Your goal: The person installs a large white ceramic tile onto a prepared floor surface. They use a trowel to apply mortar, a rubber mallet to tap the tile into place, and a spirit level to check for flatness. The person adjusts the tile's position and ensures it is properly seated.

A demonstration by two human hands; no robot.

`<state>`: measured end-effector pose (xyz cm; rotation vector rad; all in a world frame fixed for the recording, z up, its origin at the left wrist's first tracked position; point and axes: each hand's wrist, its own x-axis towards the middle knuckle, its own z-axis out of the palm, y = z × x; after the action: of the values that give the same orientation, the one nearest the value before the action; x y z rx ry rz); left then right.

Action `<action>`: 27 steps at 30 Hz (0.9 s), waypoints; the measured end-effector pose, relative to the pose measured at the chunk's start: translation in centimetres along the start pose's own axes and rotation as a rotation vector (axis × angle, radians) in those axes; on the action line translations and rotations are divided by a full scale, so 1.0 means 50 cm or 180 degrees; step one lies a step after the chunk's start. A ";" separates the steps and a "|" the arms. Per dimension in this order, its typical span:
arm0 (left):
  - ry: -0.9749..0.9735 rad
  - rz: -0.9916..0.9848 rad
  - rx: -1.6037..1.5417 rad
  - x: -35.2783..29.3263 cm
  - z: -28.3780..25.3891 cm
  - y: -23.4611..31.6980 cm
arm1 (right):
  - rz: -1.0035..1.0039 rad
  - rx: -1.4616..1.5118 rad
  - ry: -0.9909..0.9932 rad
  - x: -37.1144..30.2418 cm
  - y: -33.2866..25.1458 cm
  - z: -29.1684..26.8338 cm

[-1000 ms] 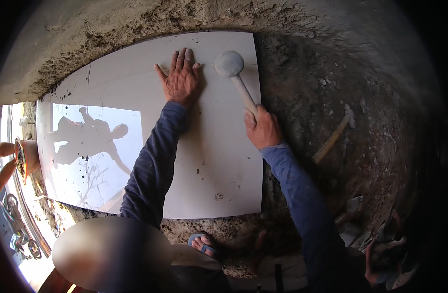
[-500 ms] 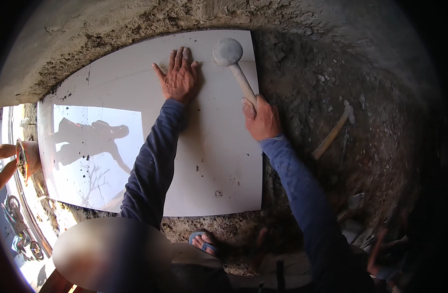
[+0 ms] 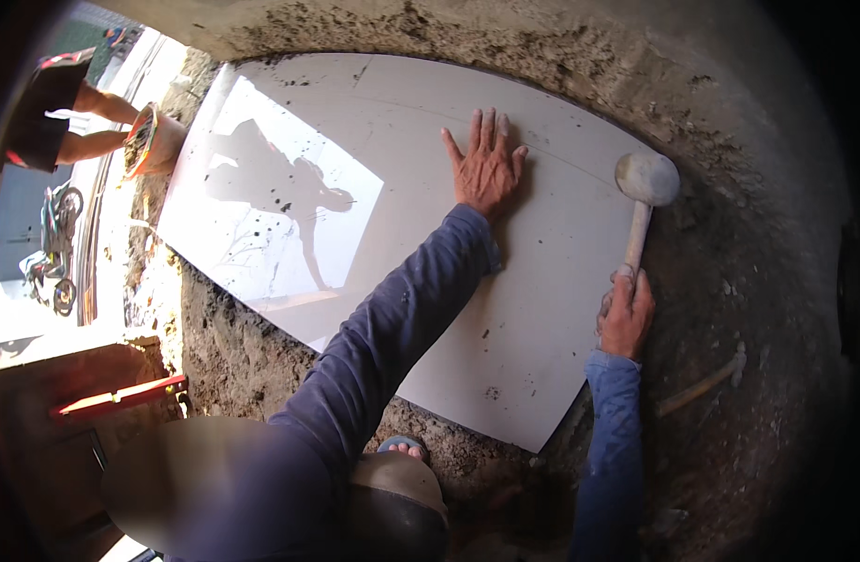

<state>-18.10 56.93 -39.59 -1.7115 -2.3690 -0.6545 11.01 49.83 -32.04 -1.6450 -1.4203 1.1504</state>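
Observation:
A large glossy white tile slab [image 3: 552, 309] lies on rough ground, with dark crumbs scattered on it. Its left part mirrors bright light and a person's silhouette. Flat on the slab's far middle rests my left hand [image 3: 487, 170], fingers spread. My right hand [image 3: 625, 314] is wrapped round the wooden handle of a rubber mallet [image 3: 647, 180] with a pale grey head. The mallet head is over the slab's far right corner; whether it touches cannot be told.
A rough mortar-edged wall [image 3: 505, 37] borders the slab's far side. On the right-hand dirt lies a wooden-handled hammer [image 3: 702, 386]. A person's legs [image 3: 97, 122] and an orange bucket [image 3: 154, 140] are at far left. A red-handled tool [image 3: 121, 395] lies lower left.
The view has turned, so the slab appears tilted and shifted right. My left hand stays flat on it. The mallet in my right hand is now over the slab's far right corner.

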 end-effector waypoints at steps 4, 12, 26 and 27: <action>-0.0156 -0.1410 0.0309 -0.048 -0.095 -0.220 | -0.0518 -0.0353 -0.0020 -0.011 -0.010 0.050; -0.0241 -0.2405 0.0617 -0.092 -0.186 -0.389 | -0.1582 -0.1101 -0.0198 -0.023 -0.061 0.167; -0.0070 -0.1526 0.0634 -0.105 -0.182 -0.379 | -0.1321 -0.1088 -0.1250 -0.083 -0.104 0.171; -0.0189 -0.1411 0.0446 -0.120 -0.179 -0.347 | -0.1357 -0.1139 -0.1177 -0.089 -0.083 0.150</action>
<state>-33.40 43.46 -38.27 -1.1720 -2.7880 -0.4795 2.38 45.81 -30.36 -1.2877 -2.1933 1.0217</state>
